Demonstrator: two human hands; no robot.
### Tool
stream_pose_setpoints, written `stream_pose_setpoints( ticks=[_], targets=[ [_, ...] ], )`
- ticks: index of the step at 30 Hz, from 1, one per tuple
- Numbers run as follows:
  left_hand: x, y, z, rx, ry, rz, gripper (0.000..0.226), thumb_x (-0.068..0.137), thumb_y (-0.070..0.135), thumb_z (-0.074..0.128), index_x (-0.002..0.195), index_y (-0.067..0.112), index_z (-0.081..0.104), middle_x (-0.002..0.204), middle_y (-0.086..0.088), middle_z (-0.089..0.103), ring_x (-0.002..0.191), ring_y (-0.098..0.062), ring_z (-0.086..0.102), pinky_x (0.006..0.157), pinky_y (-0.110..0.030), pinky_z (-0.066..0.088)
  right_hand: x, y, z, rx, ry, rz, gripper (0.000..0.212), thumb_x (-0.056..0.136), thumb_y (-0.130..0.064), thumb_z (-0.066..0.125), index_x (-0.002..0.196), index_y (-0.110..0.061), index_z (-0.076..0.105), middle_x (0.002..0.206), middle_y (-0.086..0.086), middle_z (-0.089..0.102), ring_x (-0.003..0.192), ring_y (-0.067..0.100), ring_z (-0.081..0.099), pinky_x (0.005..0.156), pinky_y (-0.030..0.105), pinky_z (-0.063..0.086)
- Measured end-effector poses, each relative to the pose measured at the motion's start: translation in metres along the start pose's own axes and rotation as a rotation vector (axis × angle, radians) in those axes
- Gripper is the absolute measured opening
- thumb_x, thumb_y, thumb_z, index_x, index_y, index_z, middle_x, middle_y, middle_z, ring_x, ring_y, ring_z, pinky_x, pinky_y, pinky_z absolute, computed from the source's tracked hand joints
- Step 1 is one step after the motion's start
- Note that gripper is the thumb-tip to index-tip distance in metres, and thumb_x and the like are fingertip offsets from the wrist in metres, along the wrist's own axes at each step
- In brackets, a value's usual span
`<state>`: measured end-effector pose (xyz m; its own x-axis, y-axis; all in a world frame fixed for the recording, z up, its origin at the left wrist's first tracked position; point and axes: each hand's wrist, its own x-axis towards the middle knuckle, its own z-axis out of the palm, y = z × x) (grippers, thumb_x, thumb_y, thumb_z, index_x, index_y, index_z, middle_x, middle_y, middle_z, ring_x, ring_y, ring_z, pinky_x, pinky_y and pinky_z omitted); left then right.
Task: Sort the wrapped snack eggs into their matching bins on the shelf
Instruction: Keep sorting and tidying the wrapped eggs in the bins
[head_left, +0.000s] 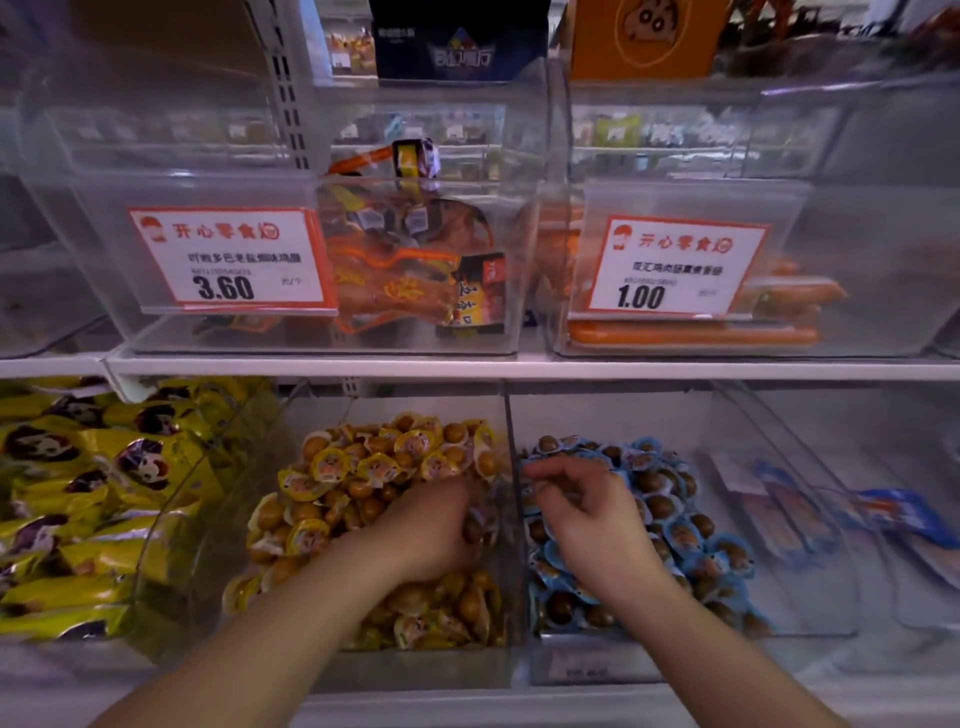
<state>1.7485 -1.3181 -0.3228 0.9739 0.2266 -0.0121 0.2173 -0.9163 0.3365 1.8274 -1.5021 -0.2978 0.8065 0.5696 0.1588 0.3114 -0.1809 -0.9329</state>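
Head view: nearest us, our left hand (436, 525) curls into the yellow-wrapped eggs (363, 467), gripping a few, in their clear bin (415, 670). Our right hand (587, 514) hovers, fingers loosely curled, over the blue-wrapped eggs (675, 530) in the neighbouring bin (810, 597). Above, the white shelf (519, 370) carries clear bins with price tags (228, 257).

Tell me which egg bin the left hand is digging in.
The yellow-wrapped egg bin, left of the divider; the left hand is in it, while the blue-wrapped bin has the right hand.
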Motion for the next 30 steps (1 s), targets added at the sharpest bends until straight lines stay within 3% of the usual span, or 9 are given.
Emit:
stream_pose_setpoints(
  ticks=[4, 8, 13, 16, 19, 22, 26, 28, 30],
  targets=[
    [-0.01, -0.007, -0.011, -0.101, -0.071, -0.113, 0.034, 0.07, 0.046, 0.068, 0.101, 0.037, 0.058, 0.101, 0.012, 0.065, 0.092, -0.01, 0.062, 0.076, -0.027, 0.052, -0.003, 0.001, -0.01, 0.048, 0.001, 0.007, 0.021, 0.094, -0.011, 0.058, 0.098, -0.027, 0.071, 0.065, -0.008, 0.062, 0.044, 0.001, 0.05, 0.043, 0.017, 0.036],
    [0.009, 0.005, -0.015, -0.144, -0.039, -0.199, 0.043, 0.084, 0.026, 0.071, 0.125, 0.031, 0.06, 0.122, 0.003, 0.063, 0.108, -0.019, 0.062, 0.086, -0.026, 0.051, -0.004, 0.001, -0.018, 0.049, 0.009, -0.004, 0.021, 0.095, -0.013, 0.058, 0.099, -0.028, 0.072, 0.061, -0.007, 0.063, 0.04, 0.001, 0.047, 0.04, 0.016, 0.034],
    [0.02, 0.027, 0.006, 0.081, -0.185, -0.086, 0.058, 0.081, 0.046, 0.072, 0.134, 0.033, 0.054, 0.137, 0.001, 0.055, 0.12, -0.022, 0.057, 0.099, -0.039, 0.051, -0.001, 0.004, -0.02, 0.022, -0.014, -0.01, 0.02, 0.095, -0.013, 0.057, 0.102, -0.027, 0.071, 0.058, -0.014, 0.063, 0.036, 0.002, 0.044, 0.037, 0.015, 0.031],
    [0.02, 0.034, 0.022, 0.303, -0.125, -0.102, 0.056, 0.089, 0.048, 0.061, 0.139, 0.026, 0.048, 0.141, -0.005, 0.048, 0.123, -0.029, 0.054, 0.099, -0.044, 0.049, 0.0, 0.004, -0.018, -0.035, -0.028, -0.021, 0.019, 0.095, -0.015, 0.058, 0.102, -0.027, 0.07, 0.071, -0.009, 0.064, 0.048, 0.003, 0.054, 0.046, 0.016, 0.038],
    [0.019, 0.029, 0.021, 0.284, -0.118, -0.086, 0.053, 0.091, 0.041, 0.062, 0.139, 0.025, 0.048, 0.142, -0.006, 0.047, 0.123, -0.03, 0.054, 0.1, -0.043, 0.049, -0.001, 0.005, -0.018, -0.11, -0.042, -0.038, 0.018, 0.094, -0.017, 0.059, 0.1, -0.032, 0.069, 0.087, -0.01, 0.066, 0.072, 0.001, 0.063, 0.059, 0.014, 0.044],
    [0.01, 0.021, 0.006, 0.06, -0.087, -0.093, 0.048, 0.085, 0.036, 0.07, 0.13, 0.027, 0.055, 0.13, -0.002, 0.054, 0.12, -0.025, 0.055, 0.099, -0.035, 0.048, -0.004, 0.006, -0.022, -0.087, -0.048, -0.028, 0.017, 0.095, -0.02, 0.059, 0.097, -0.034, 0.069, 0.086, -0.01, 0.068, 0.068, 0.004, 0.063, 0.056, 0.017, 0.045],
    [-0.013, 0.01, -0.025, -0.409, 0.133, -0.231, 0.019, 0.083, 0.025, 0.078, 0.099, 0.023, 0.066, 0.095, 0.002, 0.068, 0.091, -0.017, 0.065, 0.072, -0.026, 0.049, -0.006, 0.004, -0.03, 0.005, -0.001, -0.007, 0.02, 0.095, -0.017, 0.059, 0.096, -0.034, 0.07, 0.073, -0.003, 0.069, 0.044, 0.007, 0.051, 0.041, 0.025, 0.039],
    [-0.033, 0.007, -0.043, -0.844, 0.304, -0.292, 0.011, 0.084, 0.022, 0.077, 0.093, 0.019, 0.072, 0.092, -0.002, 0.074, 0.082, -0.015, 0.071, 0.071, -0.023, 0.053, -0.007, 0.001, -0.032, 0.04, 0.031, -0.024, 0.022, 0.096, -0.014, 0.058, 0.095, -0.033, 0.07, 0.075, 0.002, 0.07, 0.043, 0.008, 0.049, 0.04, 0.026, 0.037],
    [-0.053, 0.008, -0.057, -1.437, 0.4, -0.365, 0.015, 0.083, 0.025, 0.074, 0.089, 0.011, 0.074, 0.087, -0.01, 0.074, 0.068, -0.024, 0.07, 0.066, -0.034, 0.059, -0.011, -0.007, -0.03, 0.039, 0.087, -0.067, 0.025, 0.095, -0.012, 0.058, 0.092, -0.032, 0.071, 0.076, 0.004, 0.071, 0.046, 0.015, 0.053, 0.041, 0.031, 0.039]
  ],
)
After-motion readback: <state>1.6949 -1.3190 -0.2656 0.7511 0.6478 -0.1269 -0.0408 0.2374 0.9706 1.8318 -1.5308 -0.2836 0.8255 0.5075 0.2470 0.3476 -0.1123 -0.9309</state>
